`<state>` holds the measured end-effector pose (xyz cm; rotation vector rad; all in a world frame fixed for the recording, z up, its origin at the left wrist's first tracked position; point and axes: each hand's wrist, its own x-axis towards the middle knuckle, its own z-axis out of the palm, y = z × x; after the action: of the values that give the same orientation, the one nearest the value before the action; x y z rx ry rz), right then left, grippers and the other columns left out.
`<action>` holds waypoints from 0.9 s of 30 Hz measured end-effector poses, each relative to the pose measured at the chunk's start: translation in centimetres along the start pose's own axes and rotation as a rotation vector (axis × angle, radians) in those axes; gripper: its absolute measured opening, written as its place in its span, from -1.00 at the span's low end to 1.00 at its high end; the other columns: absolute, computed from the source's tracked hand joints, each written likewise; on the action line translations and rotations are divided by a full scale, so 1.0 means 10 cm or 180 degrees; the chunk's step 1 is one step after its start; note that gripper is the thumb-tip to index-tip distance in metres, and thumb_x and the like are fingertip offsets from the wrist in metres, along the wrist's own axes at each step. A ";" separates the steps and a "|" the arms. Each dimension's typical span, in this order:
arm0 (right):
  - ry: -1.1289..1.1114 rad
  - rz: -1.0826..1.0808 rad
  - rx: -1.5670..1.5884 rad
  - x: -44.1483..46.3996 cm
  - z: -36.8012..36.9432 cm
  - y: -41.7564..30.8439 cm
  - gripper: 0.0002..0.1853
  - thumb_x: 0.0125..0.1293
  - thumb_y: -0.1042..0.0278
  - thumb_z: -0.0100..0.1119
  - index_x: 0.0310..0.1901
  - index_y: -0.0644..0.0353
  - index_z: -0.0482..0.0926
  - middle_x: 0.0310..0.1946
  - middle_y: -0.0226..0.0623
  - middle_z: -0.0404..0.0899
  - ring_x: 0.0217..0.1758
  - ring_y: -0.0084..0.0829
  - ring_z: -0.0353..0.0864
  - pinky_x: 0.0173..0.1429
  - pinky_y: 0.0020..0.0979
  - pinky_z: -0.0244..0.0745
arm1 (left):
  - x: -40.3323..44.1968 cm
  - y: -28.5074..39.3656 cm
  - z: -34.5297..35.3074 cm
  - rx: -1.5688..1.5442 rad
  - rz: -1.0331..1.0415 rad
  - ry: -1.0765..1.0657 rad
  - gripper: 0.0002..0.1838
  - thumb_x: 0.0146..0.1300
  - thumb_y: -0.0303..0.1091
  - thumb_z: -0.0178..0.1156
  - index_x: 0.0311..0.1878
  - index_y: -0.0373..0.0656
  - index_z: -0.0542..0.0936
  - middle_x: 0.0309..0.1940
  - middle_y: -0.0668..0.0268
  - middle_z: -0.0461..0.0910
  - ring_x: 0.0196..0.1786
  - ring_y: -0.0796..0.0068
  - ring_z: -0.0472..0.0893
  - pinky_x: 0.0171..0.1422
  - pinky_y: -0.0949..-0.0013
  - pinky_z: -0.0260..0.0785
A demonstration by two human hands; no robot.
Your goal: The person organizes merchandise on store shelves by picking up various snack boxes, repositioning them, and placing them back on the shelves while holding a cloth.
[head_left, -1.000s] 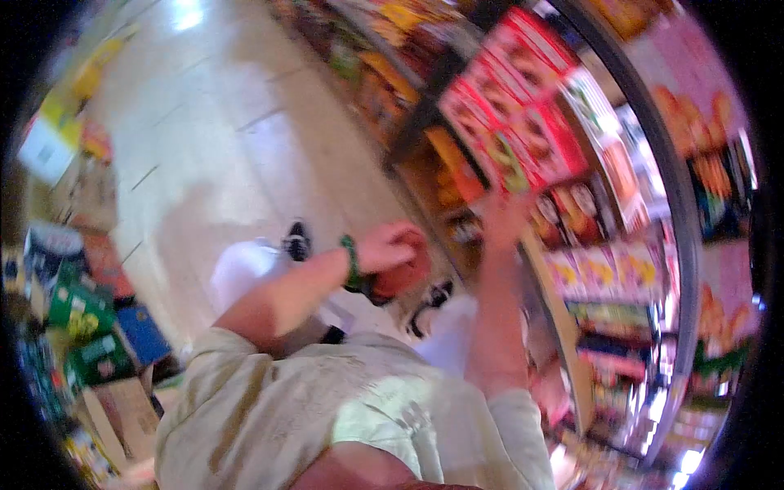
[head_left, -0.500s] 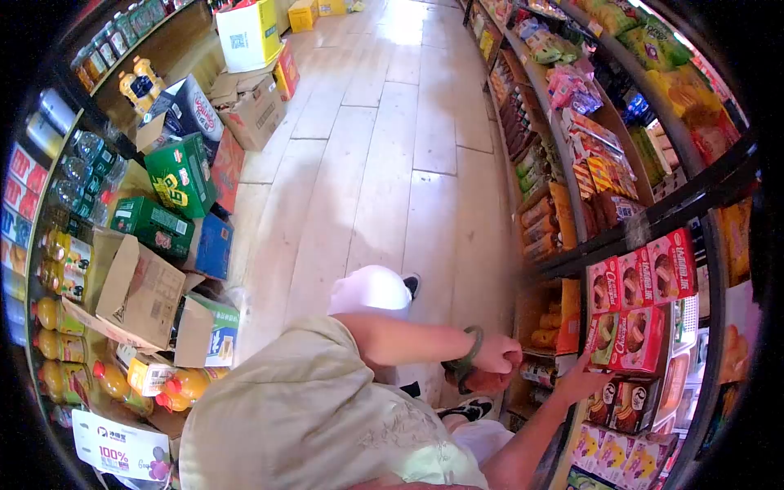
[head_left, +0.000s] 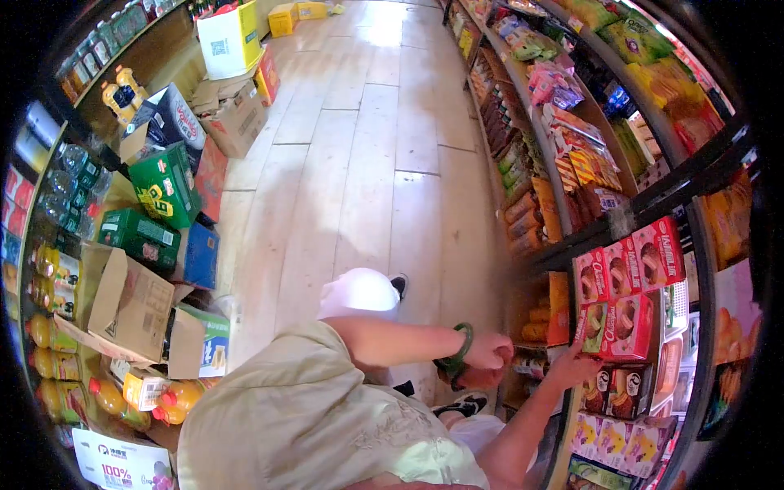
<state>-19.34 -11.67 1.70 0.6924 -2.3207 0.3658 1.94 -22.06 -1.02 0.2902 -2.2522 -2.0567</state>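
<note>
My right hand (head_left: 570,367) reaches to the shelf on the right. Its fingers are apart, against the lower left corner of a red and green snack box (head_left: 596,327); I see no grip closed around it. Beside that box stands a red choco pie box (head_left: 630,325), with more red boxes (head_left: 622,268) in the row behind. Dark cookie boxes (head_left: 625,390) sit just below the hand. My left hand (head_left: 487,359) is held in front of the shelf, its fingers curled in a fist with nothing showing from it. A green bangle (head_left: 457,351) circles that wrist.
Purple and yellow boxes (head_left: 612,441) line the shelf's near end. Bagged snacks (head_left: 584,155) fill the shelves farther up on the right. Along the left stand an open cardboard carton (head_left: 139,298), green cartons (head_left: 166,186) and juice bottles (head_left: 118,400). A tiled aisle (head_left: 351,180) runs ahead.
The view has shifted, so most things sit slightly farther left. My right hand's fingers lie higher along the box's left edge than before. My left hand stays curled.
</note>
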 end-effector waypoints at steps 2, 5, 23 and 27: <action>-0.0155 0.0187 0.0082 0.03 -0.08 -0.02 -0.29 0.14 0.04 0.18 0.04 0.64 0.28 0.00 0.31 0.37 0.07 0.16 0.36 0.18 -0.07 0.27 | 0.01 0.00 0.00 0.0151 -0.0033 0.0008 -0.57 0.04 -0.29 0.07 0.04 -0.16 0.43 -0.12 0.10 0.55 -0.03 0.17 0.52 0.07 0.22 0.35; -0.0587 0.0505 0.0130 0.14 -0.42 -0.29 -0.28 0.12 0.03 0.22 0.01 0.65 0.29 -0.03 0.31 0.39 0.03 0.17 0.40 0.14 -0.08 0.31 | 0.01 -0.02 0.00 0.0133 0.0096 -0.0079 -0.56 0.04 -0.31 0.08 0.05 -0.16 0.43 -0.13 0.10 0.56 -0.04 0.18 0.52 0.05 0.21 0.35; -0.0588 0.1087 0.3950 0.06 -0.02 -0.03 -0.02 -0.10 0.26 0.48 0.26 0.37 0.01 0.21 0.04 0.26 0.25 -0.15 0.30 0.33 -0.22 0.22 | -0.07 -0.03 -0.15 0.0041 -0.0105 0.0030 -0.65 0.03 -0.26 0.08 -0.12 -0.22 0.56 -0.22 0.11 0.61 -0.12 0.24 0.58 -0.01 0.27 0.42; -0.0641 0.1131 0.2619 -0.14 -0.43 -0.05 -0.10 -0.04 0.39 0.42 0.24 0.36 -0.01 0.20 -0.04 0.25 0.22 -0.23 0.30 0.31 -0.33 0.19 | -0.08 -0.08 -0.22 0.0108 -0.0281 0.0060 -0.66 0.06 -0.29 0.12 -0.09 -0.23 0.54 -0.22 0.17 0.61 -0.14 0.34 0.57 -0.02 0.31 0.42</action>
<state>-15.90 -9.72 3.88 0.6965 -2.4465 1.5248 3.19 -24.11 -1.51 0.4170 -2.3052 -2.0491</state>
